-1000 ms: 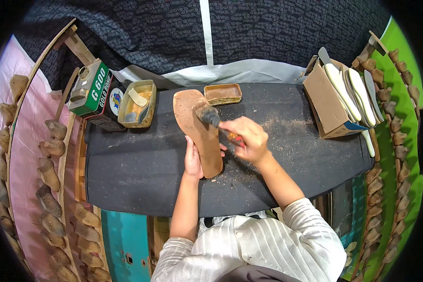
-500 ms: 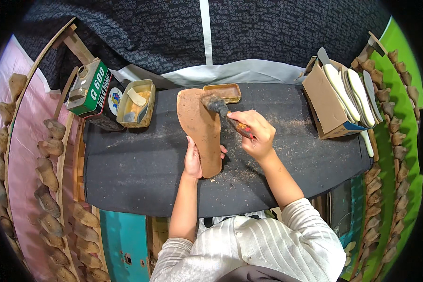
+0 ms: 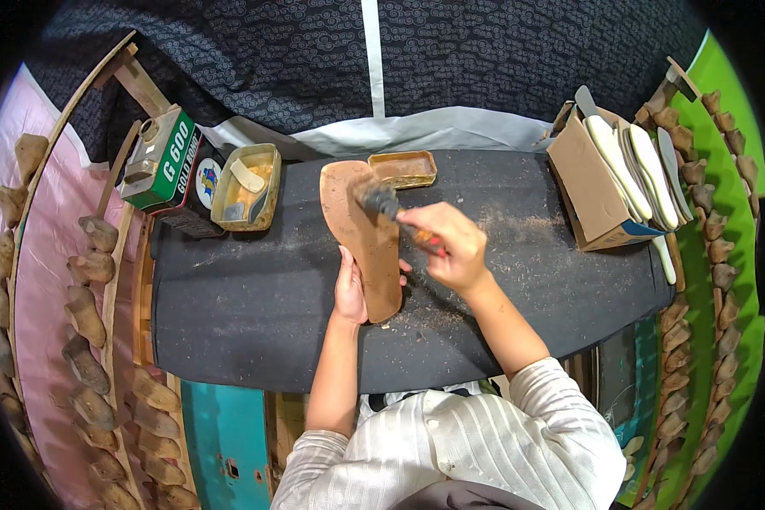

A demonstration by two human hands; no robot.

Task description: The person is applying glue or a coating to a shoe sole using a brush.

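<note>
A tan shoe sole (image 3: 361, 229) is held over the black-covered table, its wide end pointing away from me. My left hand (image 3: 351, 293) grips its narrow end, thumb on the near left edge and fingertips showing past the right edge. In my right hand (image 3: 452, 245) is a brush (image 3: 377, 199) with dark, clumped bristles and a handle splotched red and orange. The bristles lie against the sole's upper part and are smeared by motion. Behind the sole's wide end, a shallow tan tray (image 3: 404, 180) sits partly hidden.
At the back left stand a green and black metal can (image 3: 172, 174) and a tub (image 3: 269, 212) with scraper-like pieces. A cardboard box (image 3: 582, 200) of white soles is at the right. Shavings litter the table cloth (image 3: 246, 314). Racks of wooden shoe lasts (image 3: 85, 314) flank both sides.
The brush has moved left and slightly nearer across the sole, my right hand going with it. My left hand and the sole stay in place.
</note>
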